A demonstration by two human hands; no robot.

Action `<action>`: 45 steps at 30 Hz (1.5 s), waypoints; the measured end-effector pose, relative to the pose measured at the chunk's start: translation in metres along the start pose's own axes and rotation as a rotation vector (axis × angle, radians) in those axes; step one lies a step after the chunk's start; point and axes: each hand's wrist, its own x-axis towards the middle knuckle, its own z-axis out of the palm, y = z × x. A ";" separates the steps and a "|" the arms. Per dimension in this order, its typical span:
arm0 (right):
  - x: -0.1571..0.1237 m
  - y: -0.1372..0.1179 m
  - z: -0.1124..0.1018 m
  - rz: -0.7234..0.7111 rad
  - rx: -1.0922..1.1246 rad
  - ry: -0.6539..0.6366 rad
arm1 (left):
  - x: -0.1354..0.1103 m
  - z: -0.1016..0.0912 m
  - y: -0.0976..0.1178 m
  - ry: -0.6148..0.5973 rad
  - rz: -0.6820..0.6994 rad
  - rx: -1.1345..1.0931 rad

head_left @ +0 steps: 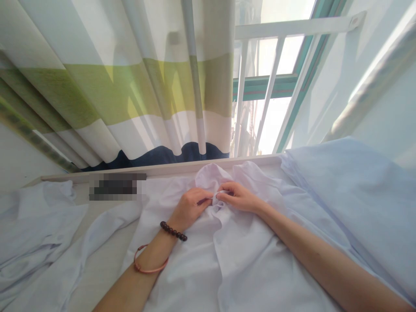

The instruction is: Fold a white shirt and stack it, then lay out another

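A white shirt (247,247) lies spread in front of me, its collar end at the far side and its front placket running down toward me. Near the collar, my left hand (192,207) pinches the cloth between thumb and fingers. Just to its right, my right hand (238,197) grips the facing edge of the same cloth, fingers curled. The fingertips of both hands almost meet; whether a button sits between them is too small to make out. One sleeve (112,219) stretches out to the left. Dark beads and a reddish bangle circle my left wrist.
Folded white cloth (357,195) lies at the right, and more white garments (32,234) lie at the left on the pale surface (104,255). A blurred-out dark object (113,187) rests by the far ledge. Beyond hang a striped curtain (146,86) and a white railing (292,29) before a window.
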 end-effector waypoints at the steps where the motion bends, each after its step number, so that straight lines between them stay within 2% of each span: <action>1: 0.000 0.000 0.000 -0.006 -0.008 -0.006 | 0.000 0.000 0.000 -0.002 0.007 0.010; 18: 0.001 -0.001 -0.005 0.022 0.082 -0.080 | 0.000 0.001 0.010 0.021 0.228 0.344; 24: 0.002 -0.004 -0.005 0.052 0.068 -0.105 | 0.001 0.000 0.013 0.040 0.296 0.372; 29: 0.003 -0.007 -0.004 0.064 -0.018 -0.090 | 0.001 -0.001 0.015 0.102 0.337 0.383; 35: 0.003 -0.006 -0.004 0.057 -0.049 -0.094 | 0.000 -0.001 0.016 0.045 0.359 0.441; 40: 0.004 -0.005 -0.005 0.024 -0.068 -0.101 | 0.001 -0.001 0.016 0.101 0.433 0.448; 45: 0.002 -0.005 -0.003 0.010 -0.053 -0.085 | 0.003 -0.001 0.017 0.107 0.402 0.443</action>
